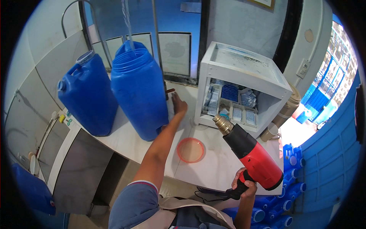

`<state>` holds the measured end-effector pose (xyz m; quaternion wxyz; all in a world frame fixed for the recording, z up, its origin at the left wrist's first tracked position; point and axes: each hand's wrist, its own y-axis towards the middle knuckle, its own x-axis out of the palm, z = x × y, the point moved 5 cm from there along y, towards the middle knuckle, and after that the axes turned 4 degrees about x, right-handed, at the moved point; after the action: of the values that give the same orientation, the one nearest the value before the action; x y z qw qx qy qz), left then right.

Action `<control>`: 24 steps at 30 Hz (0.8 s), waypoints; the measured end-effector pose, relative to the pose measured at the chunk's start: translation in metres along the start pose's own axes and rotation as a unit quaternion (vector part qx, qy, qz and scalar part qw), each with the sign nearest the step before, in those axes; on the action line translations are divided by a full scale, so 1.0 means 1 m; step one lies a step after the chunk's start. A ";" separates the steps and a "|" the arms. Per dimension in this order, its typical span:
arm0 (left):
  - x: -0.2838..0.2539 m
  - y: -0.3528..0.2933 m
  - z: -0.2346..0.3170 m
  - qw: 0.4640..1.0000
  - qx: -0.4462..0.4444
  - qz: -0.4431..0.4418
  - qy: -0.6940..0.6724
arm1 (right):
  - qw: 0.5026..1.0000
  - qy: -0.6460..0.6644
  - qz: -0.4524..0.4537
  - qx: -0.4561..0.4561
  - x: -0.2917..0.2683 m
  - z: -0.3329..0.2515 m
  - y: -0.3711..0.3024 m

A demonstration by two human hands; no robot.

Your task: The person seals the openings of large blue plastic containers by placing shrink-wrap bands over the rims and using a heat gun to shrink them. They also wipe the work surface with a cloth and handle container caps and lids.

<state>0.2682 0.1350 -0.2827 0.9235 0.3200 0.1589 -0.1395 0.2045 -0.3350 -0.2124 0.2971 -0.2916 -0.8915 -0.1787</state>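
My right hand [244,185] grips the black handle of a red and black heat gun [254,156], its metal nozzle tilted up and to the left. My left arm reaches across the counter, and the left hand [178,105] is beside a large blue jug [137,91]. Its fingers point up, just under a small reddish-brown lever [170,91]; whether they touch it I cannot tell. A clear stream of water [127,23] runs down into the jug's wide, uncapped mouth. To its left stands a second blue jug [88,95] with a handle and a small side cap.
Between my arms, a round pink-rimmed lid [190,150] lies on the white counter [225,173]. A white open cabinet [244,87] holds small baskets of packets. Beside it are a beige drink cooler [288,107] and a cup [269,131]. Several blue jugs [280,208] lie stacked below right.
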 end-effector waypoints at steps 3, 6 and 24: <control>-0.027 -0.090 0.038 0.981 0.091 -0.143 -0.091 | 0.999 0.001 -0.034 -0.014 0.027 0.008 -0.003; -0.110 -0.143 0.046 0.881 0.013 -0.423 -0.209 | 0.995 -0.017 -0.103 -0.009 0.064 0.026 0.004; -0.576 0.100 -0.007 0.936 0.215 0.273 0.059 | 0.982 -0.085 -0.166 0.020 0.413 0.205 0.100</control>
<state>-0.2220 0.3047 -0.0127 0.8240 0.5500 0.0855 0.1063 -0.0897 0.0135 -0.0913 0.1922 -0.1476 -0.9530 -0.1819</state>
